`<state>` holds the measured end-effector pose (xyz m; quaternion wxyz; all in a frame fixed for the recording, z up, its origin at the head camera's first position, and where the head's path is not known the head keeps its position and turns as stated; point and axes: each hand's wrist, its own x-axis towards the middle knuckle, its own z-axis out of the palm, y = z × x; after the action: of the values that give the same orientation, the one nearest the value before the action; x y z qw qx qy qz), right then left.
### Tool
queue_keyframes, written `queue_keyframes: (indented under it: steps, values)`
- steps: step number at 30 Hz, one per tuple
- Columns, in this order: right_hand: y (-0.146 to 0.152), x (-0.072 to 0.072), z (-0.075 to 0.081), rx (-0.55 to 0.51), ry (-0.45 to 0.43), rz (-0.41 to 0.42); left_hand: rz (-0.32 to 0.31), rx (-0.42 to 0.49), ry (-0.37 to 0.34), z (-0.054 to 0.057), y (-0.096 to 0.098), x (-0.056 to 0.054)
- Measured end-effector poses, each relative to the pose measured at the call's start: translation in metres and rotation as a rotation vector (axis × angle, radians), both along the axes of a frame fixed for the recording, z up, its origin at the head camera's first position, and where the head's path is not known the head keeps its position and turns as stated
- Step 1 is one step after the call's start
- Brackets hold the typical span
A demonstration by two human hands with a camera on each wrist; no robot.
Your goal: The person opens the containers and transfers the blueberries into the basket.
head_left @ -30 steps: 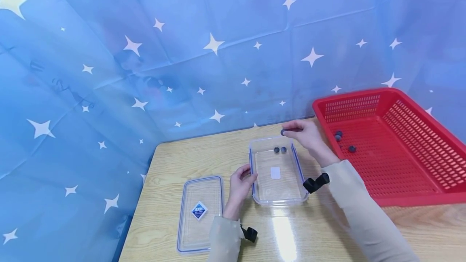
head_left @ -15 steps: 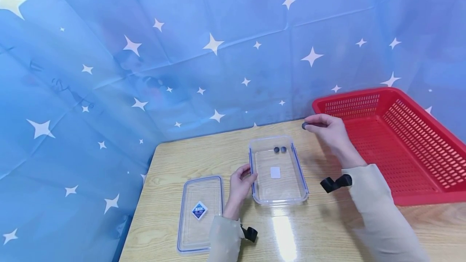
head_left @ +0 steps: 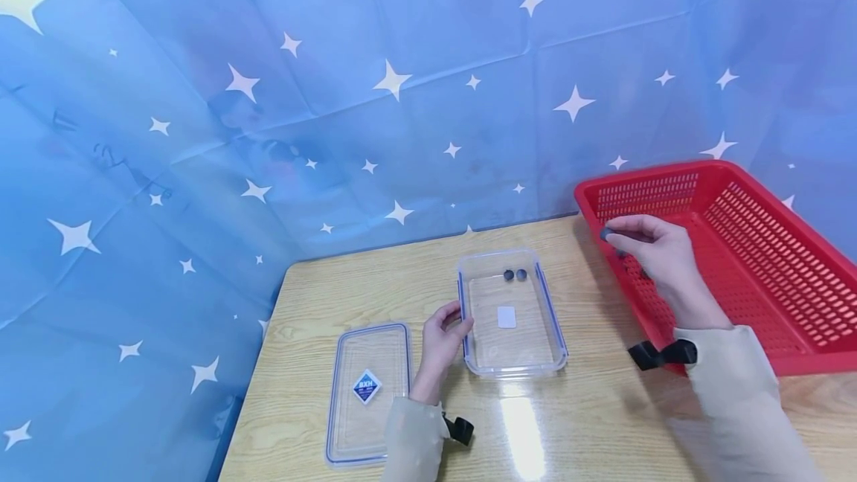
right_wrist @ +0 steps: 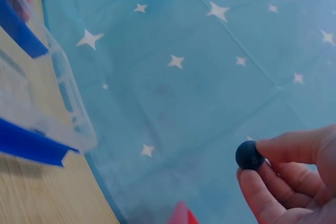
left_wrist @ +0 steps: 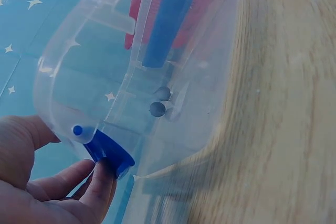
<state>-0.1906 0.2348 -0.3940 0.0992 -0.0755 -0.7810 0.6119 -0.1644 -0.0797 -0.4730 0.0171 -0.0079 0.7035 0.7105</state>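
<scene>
Left grip (head_left: 443, 335) closed on container (head_left: 515, 344), right grip (head_left: 659, 250) on ball (right_wrist: 249, 155), basket's (head_left: 743, 274) balls (head_left: 621, 254) half hidden

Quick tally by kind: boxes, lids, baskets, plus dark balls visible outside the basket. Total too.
Clear box: 1
Clear lid: 1
Red basket: 1
Dark balls: 3 (two in the box, one held in the right hand)
Total: 6

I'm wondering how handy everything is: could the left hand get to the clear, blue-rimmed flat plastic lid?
Probably yes: the lid lies beside the left hand with nothing seen between them, though it would likely have to release the clear rectangular plastic box.
</scene>
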Motion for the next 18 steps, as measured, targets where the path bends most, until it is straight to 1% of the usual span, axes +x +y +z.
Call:
queue_keyframes:
  steps: [4,11,13,16,18]
  values:
    - [0.016,0.009,0.001,-0.021,0.005,-0.006,0.002,0.005,-0.012,0.001,-0.001,0.001]
    - [0.04,0.02,-0.002,0.001,-0.008,-0.062,-0.011,-0.007,-0.013,0.003,-0.002,0.002]
    - [0.047,0.023,-0.002,-0.014,-0.005,-0.069,-0.012,-0.009,-0.018,0.003,-0.002,0.002]
    - [0.057,0.026,-0.002,-0.043,0.004,-0.082,-0.021,-0.023,-0.009,0.001,-0.002,0.001]
    - [0.064,0.027,-0.002,-0.052,-0.002,-0.09,-0.018,-0.018,-0.014,-0.004,-0.002,-0.002]
